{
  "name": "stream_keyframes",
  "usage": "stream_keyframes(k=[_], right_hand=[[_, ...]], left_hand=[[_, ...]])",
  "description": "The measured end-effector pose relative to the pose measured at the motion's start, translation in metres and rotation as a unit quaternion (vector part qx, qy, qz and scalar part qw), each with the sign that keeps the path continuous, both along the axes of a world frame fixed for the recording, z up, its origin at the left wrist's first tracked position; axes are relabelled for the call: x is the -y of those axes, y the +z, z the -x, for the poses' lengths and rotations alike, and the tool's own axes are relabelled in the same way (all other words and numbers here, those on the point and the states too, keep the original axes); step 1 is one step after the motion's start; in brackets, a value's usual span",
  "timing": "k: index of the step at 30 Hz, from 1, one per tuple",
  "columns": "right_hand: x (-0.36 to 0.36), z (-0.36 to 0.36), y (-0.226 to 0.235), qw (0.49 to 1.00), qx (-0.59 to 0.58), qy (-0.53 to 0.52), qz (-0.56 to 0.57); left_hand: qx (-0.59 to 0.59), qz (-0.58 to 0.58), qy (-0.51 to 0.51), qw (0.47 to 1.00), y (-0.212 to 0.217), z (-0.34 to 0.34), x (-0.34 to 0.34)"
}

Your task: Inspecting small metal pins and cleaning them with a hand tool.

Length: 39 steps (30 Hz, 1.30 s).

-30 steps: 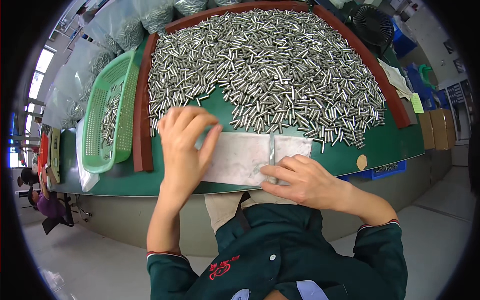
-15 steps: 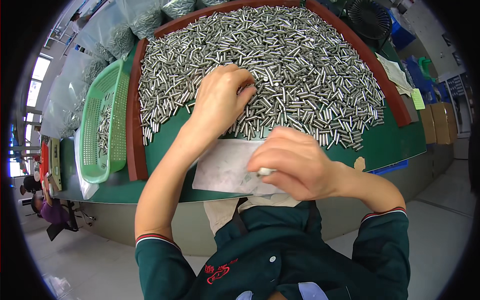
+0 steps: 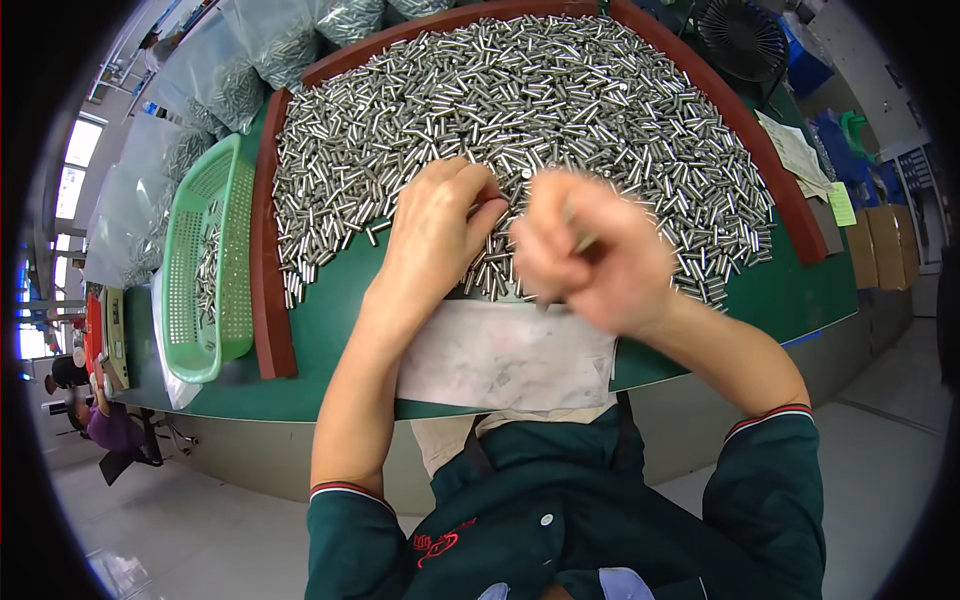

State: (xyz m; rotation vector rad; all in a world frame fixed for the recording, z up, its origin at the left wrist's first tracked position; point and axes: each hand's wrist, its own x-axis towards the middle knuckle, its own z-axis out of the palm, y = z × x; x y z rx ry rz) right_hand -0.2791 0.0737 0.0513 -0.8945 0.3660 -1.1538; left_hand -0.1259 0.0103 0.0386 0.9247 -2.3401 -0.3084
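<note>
A wide heap of short silvery metal pins (image 3: 480,90) covers the green table. My left hand (image 3: 437,222) rests at the heap's near edge, its fingers curled down among the pins and the thumb bent in; the fingertips are hidden. Beside it on the right, my right hand (image 3: 600,250) is raised over the front of the heap, blurred by motion. Its fingers are curled in, with a small pale thing between them too smeared to name. Under and in front of both hands lies a smudged whitish cloth or sheet (image 3: 500,360) at the table's near edge.
Dark red rails (image 3: 272,250) border the heap. To the left stands a green perforated basket (image 3: 240,320) holding some pins, with clear bags of metal parts (image 3: 235,90) behind it. Papers (image 3: 795,150) and a black fan (image 3: 740,40) are at the right. Another person (image 3: 110,425) sits far left.
My right hand has moved up and away from the whitish sheet to the heap's near edge, uncovering the sheet. My left hand stays at the pins, slightly lower in the picture.
</note>
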Motion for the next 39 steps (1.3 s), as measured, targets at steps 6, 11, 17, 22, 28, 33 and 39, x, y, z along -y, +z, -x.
stream_keyframes(k=[6, 11, 17, 22, 28, 33, 39], right_hand=[[0.032, 0.046, 0.02, 0.984, 0.153, -0.084, -0.031], [0.03, 0.044, -0.001, 0.97, 0.195, -0.044, -0.137], [0.028, 0.041, -0.012, 0.96, 0.204, 0.003, -0.19], [0.028, 0.039, -0.011, 0.963, 0.201, 0.007, -0.181], [0.029, 0.039, -0.013, 0.963, 0.194, 0.002, -0.186], [0.029, 0.039, -0.014, 0.963, 0.19, -0.003, -0.189], [0.03, 0.039, -0.015, 0.962, 0.192, -0.005, -0.192]], left_hand=[[-0.34, -0.48, 0.032, 0.808, -0.002, -0.009, 0.005], [-0.45, -0.611, -0.02, 0.65, -0.007, -0.017, 0.009], [-0.467, -0.629, -0.043, 0.621, -0.013, -0.016, 0.011], [-0.467, -0.634, -0.034, 0.616, -0.014, -0.017, 0.013], [-0.469, -0.643, -0.043, 0.604, -0.015, -0.018, 0.014], [-0.471, -0.651, -0.054, 0.593, -0.014, -0.019, 0.013], [-0.498, -0.614, -0.008, 0.613, -0.006, -0.016, 0.01]])
